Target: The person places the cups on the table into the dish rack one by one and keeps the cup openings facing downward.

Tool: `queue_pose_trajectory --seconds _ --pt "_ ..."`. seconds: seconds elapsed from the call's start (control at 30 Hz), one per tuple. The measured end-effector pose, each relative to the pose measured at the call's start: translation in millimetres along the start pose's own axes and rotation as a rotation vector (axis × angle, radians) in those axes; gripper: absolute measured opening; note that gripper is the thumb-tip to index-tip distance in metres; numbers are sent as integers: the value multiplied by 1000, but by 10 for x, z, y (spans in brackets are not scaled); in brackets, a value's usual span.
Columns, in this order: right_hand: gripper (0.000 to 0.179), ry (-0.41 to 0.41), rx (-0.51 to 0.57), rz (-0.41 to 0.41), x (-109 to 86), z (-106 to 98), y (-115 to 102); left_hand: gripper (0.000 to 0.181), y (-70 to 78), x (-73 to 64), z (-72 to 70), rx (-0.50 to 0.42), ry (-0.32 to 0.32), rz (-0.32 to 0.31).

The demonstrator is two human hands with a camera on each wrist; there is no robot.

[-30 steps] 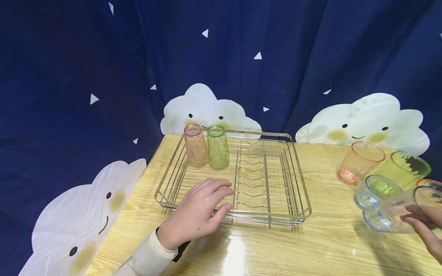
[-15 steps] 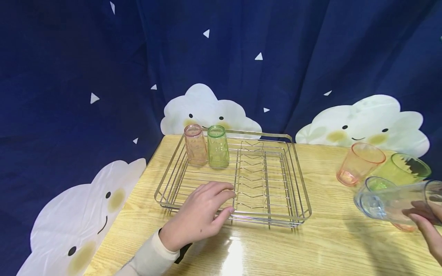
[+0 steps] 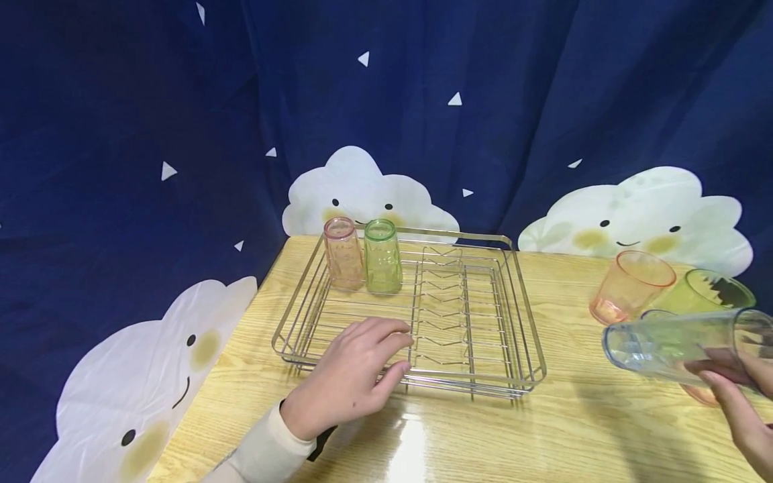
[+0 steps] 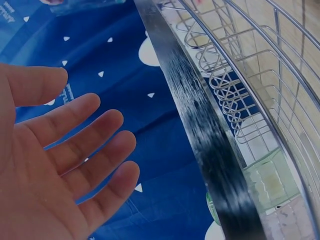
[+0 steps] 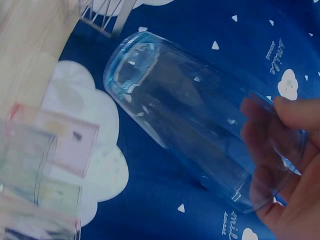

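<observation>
Two glasses in the wire rack [image 3: 527, 302], back left corner: pink glass [image 3: 344, 261], green glass [image 3: 383, 265], side by side, seemingly mouth down. Likely reason: the wider rim makes a steady foot on the wires, and anything wet can run out.

Your right hand [image 3: 745, 419] grips the blue glass [image 3: 664, 345] near its mouth, off the counter [image 3: 543, 429], to the right of the rack. Thumb on the near side; fingers show through the wall, inside or behind it I cannot tell. Glass lies nearly level, base pointing toward the rack. Holding the mouth end leaves the base free, probably so that only a small turn of your wrist would invert it.

Your left hand [image 3: 350, 372] holds nothing: fingers spread and loosely bent over the rack's front edge. Whether your wrist touches the wire, cannot tell. Perhaps parked there to steady the frame.

Right side of the counter: orange glass [image 3: 631, 288] and yellow-green glass [image 3: 700, 295] mouth up, grouped close, presumably within easy reach of your right hand. More glass shows behind the blue one, too hidden to sort.
</observation>
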State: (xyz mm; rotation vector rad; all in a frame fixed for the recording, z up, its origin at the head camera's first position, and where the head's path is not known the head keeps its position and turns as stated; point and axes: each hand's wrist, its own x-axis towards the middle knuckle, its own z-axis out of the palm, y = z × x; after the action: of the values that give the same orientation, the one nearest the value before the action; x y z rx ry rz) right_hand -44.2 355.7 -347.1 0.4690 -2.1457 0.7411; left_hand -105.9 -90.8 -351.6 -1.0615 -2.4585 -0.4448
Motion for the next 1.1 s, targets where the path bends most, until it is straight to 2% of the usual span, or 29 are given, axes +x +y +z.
queue_pose_trajectory --seconds 0.13,0.33,0.57,0.77,0.87,0.97,1.1 --pt "28 4 -30 59 42 19 -138 27 5 12 1 -7 3 4" --pt "29 -2 -30 71 111 59 -290 29 17 23 -7 -27 23 7" --pt "28 57 36 22 118 172 -288 31 15 19 -6 -37 49 17" --pt "19 49 123 48 113 246 -316 32 13 32 -14 -52 58 22" --pt "17 35 125 74 101 278 -347 32 1 42 -25 -56 74 19" --pt "20 0 79 118 95 303 -394 32 -5 52 -33 -55 86 16" --pt "18 10 99 73 118 374 -417 31 1 57 -30 -56 84 19"
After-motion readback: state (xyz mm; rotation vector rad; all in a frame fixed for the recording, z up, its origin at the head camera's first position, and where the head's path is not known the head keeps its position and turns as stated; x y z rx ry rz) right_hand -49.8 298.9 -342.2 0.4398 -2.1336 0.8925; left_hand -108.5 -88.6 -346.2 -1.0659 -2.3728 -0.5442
